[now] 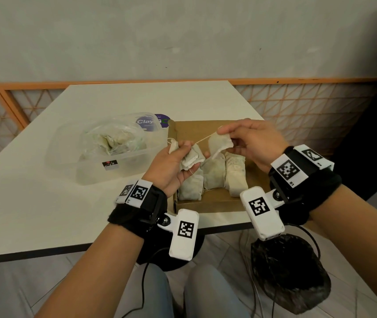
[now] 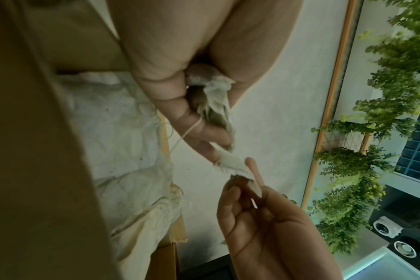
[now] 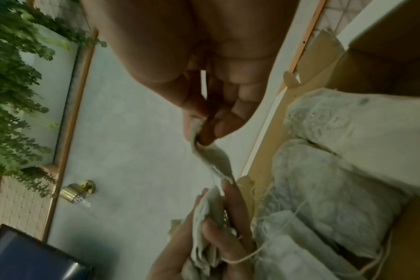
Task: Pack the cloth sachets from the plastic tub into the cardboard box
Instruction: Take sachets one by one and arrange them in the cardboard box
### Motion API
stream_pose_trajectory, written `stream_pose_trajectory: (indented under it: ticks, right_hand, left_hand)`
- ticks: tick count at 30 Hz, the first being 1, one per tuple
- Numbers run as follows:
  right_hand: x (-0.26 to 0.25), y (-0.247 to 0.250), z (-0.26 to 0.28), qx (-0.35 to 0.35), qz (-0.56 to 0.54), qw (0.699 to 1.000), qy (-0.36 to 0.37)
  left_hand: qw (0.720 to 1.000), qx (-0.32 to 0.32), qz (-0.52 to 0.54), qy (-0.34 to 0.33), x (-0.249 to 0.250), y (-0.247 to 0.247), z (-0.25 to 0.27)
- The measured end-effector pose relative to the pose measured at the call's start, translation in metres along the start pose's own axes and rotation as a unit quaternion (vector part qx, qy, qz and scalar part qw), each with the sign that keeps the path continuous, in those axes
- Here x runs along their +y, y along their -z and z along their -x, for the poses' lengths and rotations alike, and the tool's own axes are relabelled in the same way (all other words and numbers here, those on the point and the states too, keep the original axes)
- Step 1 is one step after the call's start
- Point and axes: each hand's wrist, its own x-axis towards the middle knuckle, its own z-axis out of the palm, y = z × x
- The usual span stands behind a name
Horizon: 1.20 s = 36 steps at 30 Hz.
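Observation:
My left hand (image 1: 179,157) grips a small bunch of off-white cloth sachets (image 1: 189,158) just above the left side of the open cardboard box (image 1: 208,200). My right hand (image 1: 235,136) pinches another sachet (image 1: 219,143) by its top edge, above the middle of the box. A thin string (image 1: 202,140) runs taut between the two hands. Three sachets (image 1: 215,175) lie side by side inside the box. The clear plastic tub (image 1: 105,148), to the left of the box, holds a plastic bag with more sachets (image 1: 112,140). In the left wrist view the fingers (image 2: 197,123) curl round crumpled cloth (image 2: 217,94).
A purple round label (image 1: 157,121) shows behind the tub. The white table (image 1: 45,203) has bare surface in front of the tub and ends close to my body. A black bag (image 1: 290,271) sits on the floor at the right, with cables beside it.

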Motion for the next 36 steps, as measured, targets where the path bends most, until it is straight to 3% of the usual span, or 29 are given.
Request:
stream_pose_trajectory:
  ticks: [9,13,15,18,21,24,27,31,33,36]
  right_hand:
    - [-0.001,-0.007,0.0,-0.04,0.268,0.96,0.064]
    - [0.007,-0.02,0.005,-0.072,0.331,0.939,0.056]
    - [0.012,-0.027,0.006,-0.086,0.397,0.91,0.087]
    - [0.019,-0.03,0.008,-0.083,0.512,0.838,0.173]
    - [0.026,-0.033,0.009,-0.087,0.52,0.817,0.235]
    - [0.029,-0.035,0.005,-0.091,0.498,0.82,0.268]
    - [0.023,-0.031,0.002,-0.076,0.437,0.857,0.262]
    - [0.023,-0.021,-0.008,-0.056,0.24,0.963,0.107]
    - [0.025,-0.018,-0.012,-0.054,0.13,0.99,0.03]
    - [0.025,-0.02,-0.014,-0.048,-0.014,0.998,-0.036]
  left_hand:
    - [0.997,0.019,0.076,0.003,0.0,0.006,-0.002]
    - [0.994,0.021,0.103,0.024,0.001,0.005,-0.001]
    - [0.994,0.023,0.101,0.04,0.003,0.004,0.0]
    - [0.991,0.026,0.12,0.05,0.003,0.006,-0.001]
    - [0.989,0.009,0.13,0.067,0.005,0.006,0.0]
    - [0.99,-0.013,0.111,0.081,0.005,0.003,0.001]
    - [0.994,-0.01,0.089,0.068,0.004,0.006,-0.003]
    - [0.994,0.008,0.092,0.063,0.003,0.009,-0.007]
    - [0.994,0.018,0.095,0.058,0.002,0.008,-0.007]
    - [0.999,0.009,0.033,0.035,0.001,0.005,-0.007]
